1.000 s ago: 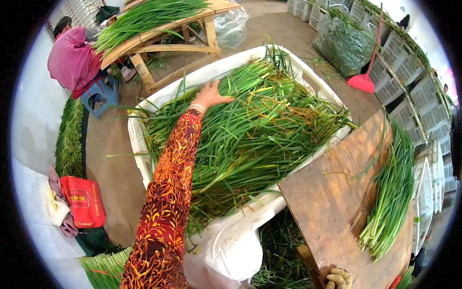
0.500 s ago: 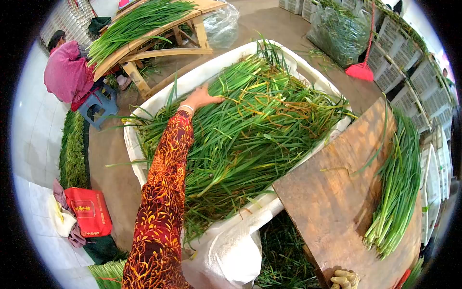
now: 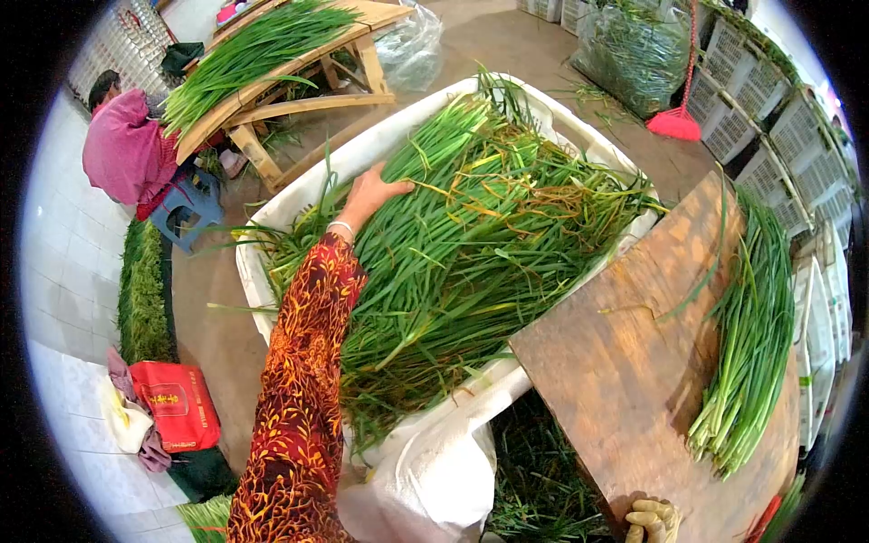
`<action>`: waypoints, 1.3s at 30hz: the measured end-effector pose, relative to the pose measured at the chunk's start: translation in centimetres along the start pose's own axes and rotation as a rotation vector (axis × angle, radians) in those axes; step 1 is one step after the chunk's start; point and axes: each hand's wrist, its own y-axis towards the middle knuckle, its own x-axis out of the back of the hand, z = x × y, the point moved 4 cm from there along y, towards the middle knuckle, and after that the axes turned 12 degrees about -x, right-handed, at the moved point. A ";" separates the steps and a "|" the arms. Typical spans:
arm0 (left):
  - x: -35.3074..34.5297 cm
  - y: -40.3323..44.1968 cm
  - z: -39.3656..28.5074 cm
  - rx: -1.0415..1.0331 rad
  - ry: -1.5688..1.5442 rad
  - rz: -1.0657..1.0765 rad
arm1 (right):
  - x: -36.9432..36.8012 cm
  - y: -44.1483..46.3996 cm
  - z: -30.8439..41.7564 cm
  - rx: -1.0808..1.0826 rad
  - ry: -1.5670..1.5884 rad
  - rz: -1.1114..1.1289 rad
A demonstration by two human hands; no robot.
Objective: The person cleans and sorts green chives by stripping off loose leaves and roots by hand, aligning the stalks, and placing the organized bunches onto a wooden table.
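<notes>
My left hand [image 3: 371,196], bare with a pale bangle, rests at the left side of a heap of long green leaves [image 3: 453,244]. Its thumb is stretched to the right, apart from the fingers; the fingertips are partly hidden among the leaves. Yellowed strands lie over the heap, which fills a white tub [image 3: 605,151]. At the bottom edge a beige glove [image 3: 654,520] shows on the corner of a wooden board [image 3: 625,335]; I cannot tell whether my right hand is in it. A bundle of green stalks [image 3: 747,335] lies on the board's right side.
A person in pink [image 3: 127,149] sits at a wooden table [image 3: 371,63] bearing green leaves. A blue stool [image 3: 188,213], a red bag [image 3: 176,405], a pink broom [image 3: 674,124], a filled plastic bag [image 3: 629,54] and white crates [image 3: 769,185] stand around.
The view has shifted slightly. My left hand has moved a little left and its fingertips show less among the leaves. The glove stays on the board's corner.
</notes>
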 end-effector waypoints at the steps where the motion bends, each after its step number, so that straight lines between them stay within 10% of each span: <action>1: 0.0 -0.1 0.6 -0.002 0.025 -0.013 | 0.0 0.0 0.1 0.000 0.003 -0.002; 18: 2.3 -15.0 -4.7 -0.212 0.222 -0.094 | 0.2 -0.5 0.2 0.002 0.058 0.001; 23: 4.3 -13.6 -4.4 0.123 0.198 0.126 | 0.3 -0.5 0.4 -0.001 0.064 -0.002; 30: 3.7 -10.5 -7.5 -0.082 0.612 0.168 | 0.5 -0.6 0.5 0.000 0.043 -0.007; 39: 2.1 -2.8 -1.8 -0.107 -0.066 -0.018 | 0.7 -0.3 0.1 -0.007 0.048 -0.003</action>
